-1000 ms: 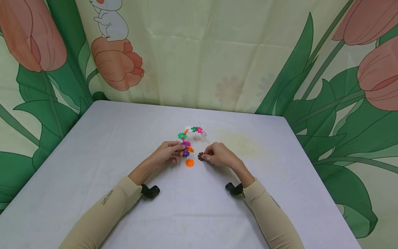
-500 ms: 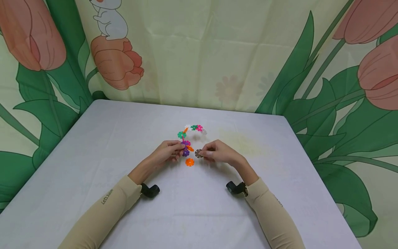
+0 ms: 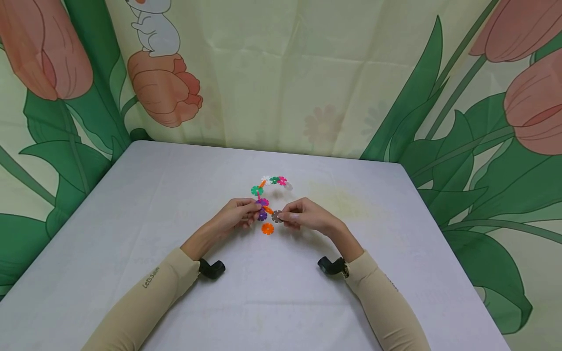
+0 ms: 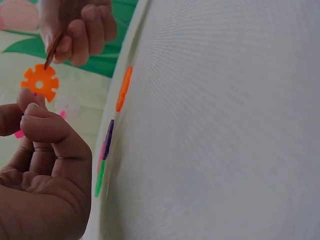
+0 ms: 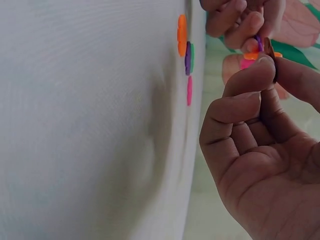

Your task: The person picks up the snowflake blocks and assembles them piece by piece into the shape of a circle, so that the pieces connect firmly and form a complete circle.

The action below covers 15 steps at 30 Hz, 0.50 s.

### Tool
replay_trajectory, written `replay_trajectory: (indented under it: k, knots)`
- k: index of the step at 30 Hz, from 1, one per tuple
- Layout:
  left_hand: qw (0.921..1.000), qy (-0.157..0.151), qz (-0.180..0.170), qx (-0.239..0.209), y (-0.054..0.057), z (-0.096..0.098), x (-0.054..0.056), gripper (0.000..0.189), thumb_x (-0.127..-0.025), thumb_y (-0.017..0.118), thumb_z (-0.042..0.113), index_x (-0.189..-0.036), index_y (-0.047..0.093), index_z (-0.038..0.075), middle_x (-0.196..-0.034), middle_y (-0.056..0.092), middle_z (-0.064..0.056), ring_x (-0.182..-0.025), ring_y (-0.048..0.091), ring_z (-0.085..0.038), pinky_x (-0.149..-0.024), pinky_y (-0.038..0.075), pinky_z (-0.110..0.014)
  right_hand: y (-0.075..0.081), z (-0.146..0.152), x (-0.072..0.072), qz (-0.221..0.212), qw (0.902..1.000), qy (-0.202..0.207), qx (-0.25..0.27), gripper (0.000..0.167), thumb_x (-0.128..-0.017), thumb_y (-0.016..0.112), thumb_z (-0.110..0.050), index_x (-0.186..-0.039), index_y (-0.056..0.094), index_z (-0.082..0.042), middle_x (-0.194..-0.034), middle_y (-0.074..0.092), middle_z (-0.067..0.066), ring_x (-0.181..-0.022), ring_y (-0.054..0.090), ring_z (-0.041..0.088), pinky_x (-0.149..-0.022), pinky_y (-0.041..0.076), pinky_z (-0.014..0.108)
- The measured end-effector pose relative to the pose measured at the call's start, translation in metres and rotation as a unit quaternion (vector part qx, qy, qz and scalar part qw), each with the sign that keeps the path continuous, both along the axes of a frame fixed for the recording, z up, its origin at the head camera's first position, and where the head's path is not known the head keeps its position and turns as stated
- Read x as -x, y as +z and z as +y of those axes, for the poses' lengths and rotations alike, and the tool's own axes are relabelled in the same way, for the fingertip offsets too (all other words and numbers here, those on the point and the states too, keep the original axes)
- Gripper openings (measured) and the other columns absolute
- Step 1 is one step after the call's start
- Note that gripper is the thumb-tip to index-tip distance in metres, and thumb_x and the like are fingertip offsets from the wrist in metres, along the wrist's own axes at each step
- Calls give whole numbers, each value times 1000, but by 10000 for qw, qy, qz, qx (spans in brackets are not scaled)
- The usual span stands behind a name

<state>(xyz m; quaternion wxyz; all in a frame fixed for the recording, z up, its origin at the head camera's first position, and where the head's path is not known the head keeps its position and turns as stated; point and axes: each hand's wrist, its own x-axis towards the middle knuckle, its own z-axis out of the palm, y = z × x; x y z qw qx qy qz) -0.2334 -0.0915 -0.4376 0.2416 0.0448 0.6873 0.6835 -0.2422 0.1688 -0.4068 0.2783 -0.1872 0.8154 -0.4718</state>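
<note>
My left hand [image 3: 243, 213] pinches a curved chain of small notched plastic discs. An orange disc [image 4: 40, 82] stands up from those fingertips. In the head view the chain bends away past a green disc [image 3: 256, 190] to a white disc [image 3: 266, 180] and a pink disc [image 3: 282, 181]. My right hand [image 3: 307, 213] pinches a brown notched disc [image 3: 277, 216] between thumb and forefinger. The brown disc's edge is right at the orange disc's rim. Part of the chain is hidden behind the left fingers.
A loose orange disc [image 3: 268, 228] lies on the white-covered table [image 3: 281, 302] just in front of the hands. Beside it is a purple disc [image 3: 262, 216]. Behind the table hangs a curtain [image 3: 281, 78] printed with tulips.
My right hand has turned the brown disc so its flat face shows, and brought it left to the orange disc on the chain. The left hand has stayed nearly still.
</note>
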Motion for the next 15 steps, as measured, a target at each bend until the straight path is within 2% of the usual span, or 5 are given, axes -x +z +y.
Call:
replay_trajectory:
  k: [8, 15]
  knots:
    - [9999, -13, -6, 130, 0, 1, 0, 22, -110, 59, 25, -99, 65, 7, -77, 61, 5, -66, 52, -9, -58, 43, -19, -3, -3, -1, 0, 9999, -33, 114, 30, -105, 66, -25, -106, 75, 4, -77, 65, 0, -71, 53, 14, -66, 45, 27]
    - [9998, -47, 73, 194, 0, 1, -1, 24, -109, 60, 27, -100, 64, 5, -77, 61, 4, -68, 52, -10, -58, 43, -19, -3, -4, -3, -234, 9993, -195, 237, 30, -105, 67, -23, -108, 74, 6, -80, 67, 1, -73, 57, 14, -70, 48, 26]
